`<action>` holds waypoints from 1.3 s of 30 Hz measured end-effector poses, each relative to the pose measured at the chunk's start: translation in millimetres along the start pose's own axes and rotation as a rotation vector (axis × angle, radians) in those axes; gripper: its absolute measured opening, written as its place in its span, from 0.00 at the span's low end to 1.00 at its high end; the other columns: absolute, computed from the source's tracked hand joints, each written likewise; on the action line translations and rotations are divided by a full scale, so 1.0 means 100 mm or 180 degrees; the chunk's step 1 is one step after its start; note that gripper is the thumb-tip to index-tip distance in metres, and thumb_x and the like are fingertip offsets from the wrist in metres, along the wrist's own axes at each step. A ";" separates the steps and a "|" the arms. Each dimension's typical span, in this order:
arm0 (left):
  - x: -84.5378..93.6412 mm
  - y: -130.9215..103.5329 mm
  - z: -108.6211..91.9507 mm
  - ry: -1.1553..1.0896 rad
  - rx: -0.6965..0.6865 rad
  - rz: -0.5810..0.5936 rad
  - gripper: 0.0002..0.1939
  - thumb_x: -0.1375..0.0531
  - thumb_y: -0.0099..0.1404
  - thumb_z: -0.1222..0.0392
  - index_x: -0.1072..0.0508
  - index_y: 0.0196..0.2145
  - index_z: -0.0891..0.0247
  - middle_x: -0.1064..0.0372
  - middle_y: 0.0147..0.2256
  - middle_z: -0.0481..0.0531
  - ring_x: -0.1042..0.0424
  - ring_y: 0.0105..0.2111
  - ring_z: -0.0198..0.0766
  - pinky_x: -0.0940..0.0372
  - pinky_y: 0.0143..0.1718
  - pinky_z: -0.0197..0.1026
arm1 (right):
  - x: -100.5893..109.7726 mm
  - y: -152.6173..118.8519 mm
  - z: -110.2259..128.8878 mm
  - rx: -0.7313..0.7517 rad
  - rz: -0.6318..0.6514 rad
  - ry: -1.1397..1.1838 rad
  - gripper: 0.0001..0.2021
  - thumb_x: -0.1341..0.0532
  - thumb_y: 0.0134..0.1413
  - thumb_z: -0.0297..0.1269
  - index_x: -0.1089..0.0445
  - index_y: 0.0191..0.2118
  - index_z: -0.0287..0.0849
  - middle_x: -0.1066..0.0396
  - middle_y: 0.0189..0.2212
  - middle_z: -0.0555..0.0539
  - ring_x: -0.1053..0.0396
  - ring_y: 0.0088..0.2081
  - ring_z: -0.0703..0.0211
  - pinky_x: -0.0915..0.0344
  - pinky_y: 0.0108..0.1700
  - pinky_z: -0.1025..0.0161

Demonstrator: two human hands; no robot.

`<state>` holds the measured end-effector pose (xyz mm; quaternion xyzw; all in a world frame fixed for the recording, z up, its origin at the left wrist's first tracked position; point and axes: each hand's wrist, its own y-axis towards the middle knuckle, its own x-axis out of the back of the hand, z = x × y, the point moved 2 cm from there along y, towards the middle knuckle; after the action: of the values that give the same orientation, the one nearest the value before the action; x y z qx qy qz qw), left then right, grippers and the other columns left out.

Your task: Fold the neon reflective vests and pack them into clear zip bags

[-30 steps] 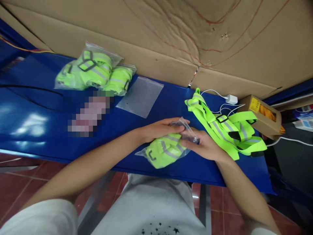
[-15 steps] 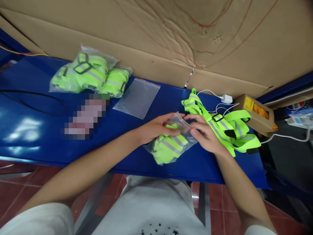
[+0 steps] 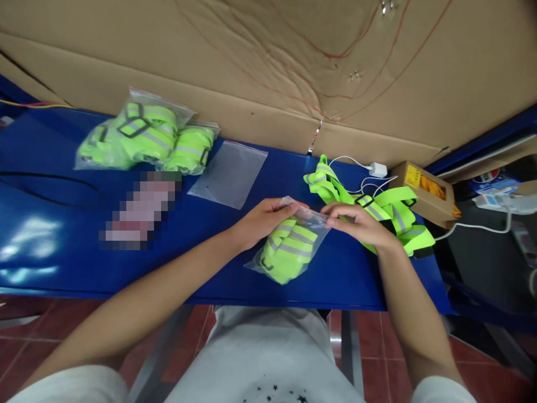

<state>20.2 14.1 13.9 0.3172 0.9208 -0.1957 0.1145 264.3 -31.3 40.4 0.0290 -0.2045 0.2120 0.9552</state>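
A clear zip bag [image 3: 289, 249] with a folded neon-yellow reflective strap inside lies near the front edge of the blue table. My left hand [image 3: 266, 221] pinches the bag's top edge at its left corner. At the right end of that edge, my right hand [image 3: 352, 224] grips the plastic between thumb and fingers. Loose neon-yellow straps [image 3: 403, 215] with black buckles lie just behind and to the right of my right hand. Flat on the table, behind my left hand, is another clear bag [image 3: 230, 173] with nothing inside.
Filled bags of yellow straps [image 3: 146, 134] lie at the back left, with a blurred-out pinkish item [image 3: 142, 212] in front. A white charger [image 3: 377, 169] and a cardboard box [image 3: 425, 193] stand at the back right. Cardboard [image 3: 251, 73] lines the table's back.
My hands have moved apart along the bag's top edge, which is now stretched fairly straight between them. More of the strap inside shows. The view has shifted slightly.
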 end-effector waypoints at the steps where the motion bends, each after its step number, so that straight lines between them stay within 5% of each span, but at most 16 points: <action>1: -0.01 0.00 0.01 0.0029 -0.0073 -0.0040 0.24 0.31 0.63 0.41 0.18 0.47 0.62 0.18 0.45 0.55 0.21 0.44 0.43 0.28 0.48 0.41 | 0.03 0.00 -0.05 -0.0166 -0.0152 0.0177 0.10 0.33 0.64 0.46 0.23 0.38 0.45 0.23 0.40 0.47 0.26 0.42 0.57 0.32 0.46 0.59; 5: -0.06 -0.02 0.02 -0.0267 -0.0152 -0.0142 0.26 0.34 0.66 0.38 0.21 0.52 0.59 0.19 0.47 0.55 0.21 0.46 0.43 0.27 0.48 0.41 | 0.01 0.01 -0.14 -0.0551 -0.0582 0.0884 0.20 0.29 0.59 0.47 0.28 0.54 0.50 0.23 0.35 0.51 0.27 0.34 0.60 0.31 0.38 0.61; 11: -0.03 -0.02 -0.03 -0.0344 -0.0395 -0.0381 0.27 0.35 0.67 0.38 0.21 0.52 0.62 0.18 0.42 0.55 0.20 0.43 0.44 0.26 0.44 0.40 | -0.09 0.04 -0.11 -0.0801 -0.0805 0.0713 0.16 0.31 0.60 0.52 0.24 0.33 0.43 0.24 0.30 0.49 0.31 0.30 0.63 0.35 0.34 0.63; 27: -0.04 -0.02 -0.06 -0.0164 -0.0485 -0.0431 0.24 0.39 0.70 0.38 0.20 0.48 0.61 0.18 0.43 0.54 0.20 0.39 0.39 0.26 0.39 0.37 | -0.23 0.04 0.03 -0.0310 -0.1274 0.0357 0.14 0.33 0.60 0.49 0.29 0.32 0.45 0.33 0.23 0.52 0.39 0.25 0.63 0.43 0.29 0.64; 39: -0.06 -0.04 -0.04 -0.0019 -0.0480 -0.0310 0.25 0.40 0.71 0.38 0.20 0.51 0.60 0.19 0.41 0.53 0.23 0.35 0.37 0.29 0.38 0.35 | -0.30 0.01 0.08 -0.0100 -0.1092 0.0115 0.10 0.36 0.63 0.44 0.30 0.35 0.45 0.32 0.27 0.51 0.37 0.28 0.61 0.41 0.32 0.62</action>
<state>22.4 10.0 20.8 0.2619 0.9470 -0.1321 0.1311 236.5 -43.1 35.4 0.0447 -0.1827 0.0431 0.9812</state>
